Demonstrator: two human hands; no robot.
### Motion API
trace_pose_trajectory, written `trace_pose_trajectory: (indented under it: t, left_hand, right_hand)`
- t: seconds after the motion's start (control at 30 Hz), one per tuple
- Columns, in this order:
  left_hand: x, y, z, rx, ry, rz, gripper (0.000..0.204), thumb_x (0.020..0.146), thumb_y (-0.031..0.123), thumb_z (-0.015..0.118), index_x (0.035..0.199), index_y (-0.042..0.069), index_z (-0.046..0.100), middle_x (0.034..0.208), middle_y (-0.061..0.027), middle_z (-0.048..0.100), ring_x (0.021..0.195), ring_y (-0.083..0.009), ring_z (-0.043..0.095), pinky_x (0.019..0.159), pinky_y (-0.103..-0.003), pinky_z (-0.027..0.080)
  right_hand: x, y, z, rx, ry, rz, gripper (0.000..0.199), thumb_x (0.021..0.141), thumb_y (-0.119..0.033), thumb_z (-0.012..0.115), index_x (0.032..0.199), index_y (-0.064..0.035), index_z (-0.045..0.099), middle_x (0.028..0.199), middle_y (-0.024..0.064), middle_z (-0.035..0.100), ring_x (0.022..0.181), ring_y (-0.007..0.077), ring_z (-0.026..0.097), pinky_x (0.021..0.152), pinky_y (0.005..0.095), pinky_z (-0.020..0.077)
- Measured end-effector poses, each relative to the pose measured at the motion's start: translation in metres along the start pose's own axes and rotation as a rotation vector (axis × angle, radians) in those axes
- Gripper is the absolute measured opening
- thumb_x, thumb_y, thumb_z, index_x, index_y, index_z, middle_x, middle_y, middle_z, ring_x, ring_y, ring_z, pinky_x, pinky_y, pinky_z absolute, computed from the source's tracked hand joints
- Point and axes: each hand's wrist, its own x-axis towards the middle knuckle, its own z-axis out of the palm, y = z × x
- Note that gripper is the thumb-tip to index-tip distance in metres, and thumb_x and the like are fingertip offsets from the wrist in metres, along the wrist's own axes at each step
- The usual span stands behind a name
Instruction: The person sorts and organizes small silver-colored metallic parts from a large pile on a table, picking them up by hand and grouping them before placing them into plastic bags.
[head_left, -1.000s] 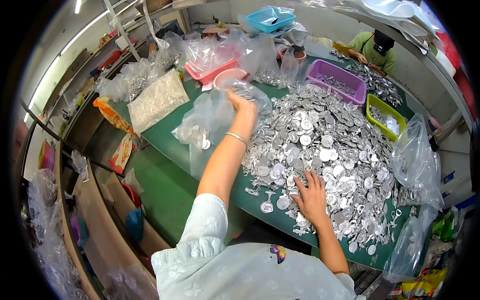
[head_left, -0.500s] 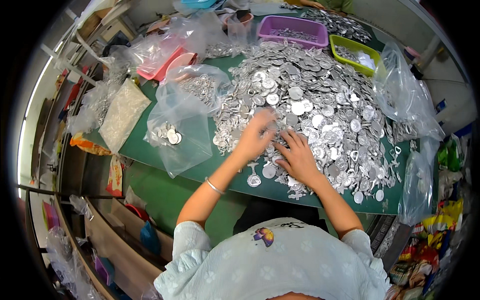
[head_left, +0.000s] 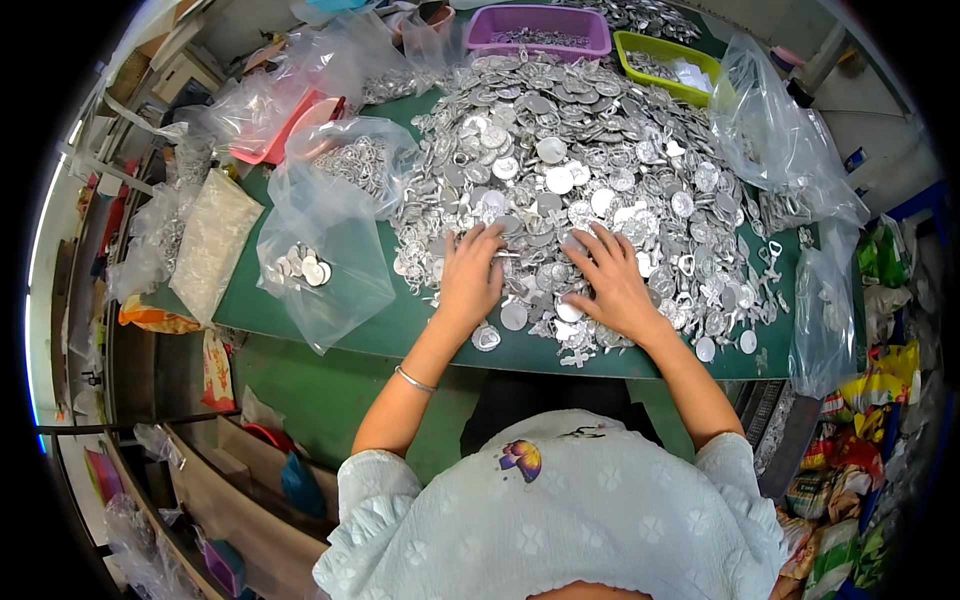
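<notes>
A wide heap of silver metal pieces [head_left: 560,130] spreads over the green table, mostly round medals with some crosses and loops. At its near left edge my left hand [head_left: 470,278] is closed, thumb and forefinger on a thin silver medal [head_left: 507,254] seen nearly edge-on. My right hand [head_left: 612,285] rests on the near part of the heap, fingers spread over the pieces, gripping nothing I can see. Between the hands lie loose medals, one a plain round disc [head_left: 514,316]. A small cross [head_left: 576,358] lies nearer the table edge.
Left of the heap, a clear plastic bag [head_left: 325,290] has several discs on it. Behind it are a bag of small metal parts [head_left: 352,165] and a pink tray [head_left: 280,130]. Purple [head_left: 537,20] and yellow-green [head_left: 668,90] bins stand at the back. Clear bags [head_left: 770,130] hang right.
My left hand has moved left and toward me, away from my right hand, and is no longer blurred. My right hand's fingers are more spread. The whole view has shifted slightly.
</notes>
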Motion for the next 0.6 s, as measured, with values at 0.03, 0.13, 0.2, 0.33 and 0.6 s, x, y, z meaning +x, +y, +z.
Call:
trace_pose_trajectory:
  t: [0.03,0.13,0.2,0.33,0.6]
  left_hand:
    - [-0.002,-0.003,0.0,0.003,0.038,0.007,0.023,0.072,-0.001,0.054,0.094,0.007,0.053,0.115,-0.0074,0.053,0.113,-0.0305,0.045,0.1,-0.057,0.025]
    - [-0.006,-0.015,-0.005,0.084,0.105,-0.044,0.024,0.07,-0.004,0.053,0.092,0.005,0.056,0.113,-0.0101,0.052,0.112,-0.0316,0.045,0.1,-0.054,0.027]
    - [-0.008,-0.018,-0.009,0.069,0.125,-0.079,0.027,0.069,-0.005,0.053,0.094,0.005,0.057,0.115,-0.0122,0.051,0.112,-0.0323,0.044,0.101,-0.053,0.027]
    - [-0.003,0.0,-0.004,-0.097,0.12,-0.026,0.031,0.071,-0.003,0.054,0.1,0.005,0.057,0.119,-0.0134,0.048,0.114,-0.0349,0.041,0.1,-0.051,0.028]
    - [0.005,0.02,0.013,0.144,-0.135,0.224,0.025,0.077,0.021,0.062,0.102,0.016,0.06,0.12,-0.0042,0.048,0.119,-0.0315,0.037,0.094,-0.067,0.018]
  right_hand:
    - [0.002,0.001,0.003,-0.045,0.029,-0.009,0.046,0.073,-0.026,0.067,0.113,-0.0098,0.052,0.114,0.0109,0.048,0.116,0.0305,0.039,0.097,0.0523,0.0257]
    - [0.01,0.009,0.003,-0.13,0.063,0.034,0.034,0.074,-0.021,0.065,0.104,-0.0088,0.055,0.1,0.0088,0.051,0.106,0.0268,0.045,0.096,0.0523,0.0269]
    - [0.014,0.022,0.008,-0.182,0.163,0.05,0.026,0.075,-0.017,0.064,0.097,-0.0082,0.055,0.092,0.0076,0.05,0.099,0.0251,0.047,0.095,0.0521,0.0272]
    - [0.021,0.028,0.003,-0.172,0.304,0.154,0.016,0.075,-0.009,0.06,0.09,-0.0065,0.055,0.09,0.0075,0.051,0.095,0.025,0.047,0.094,0.0497,0.0277]
    - [0.026,0.028,-0.007,-0.022,0.204,0.05,0.024,0.071,-0.015,0.067,0.09,-0.0066,0.056,0.098,0.0094,0.051,0.098,0.0282,0.046,0.088,0.0422,0.0324]
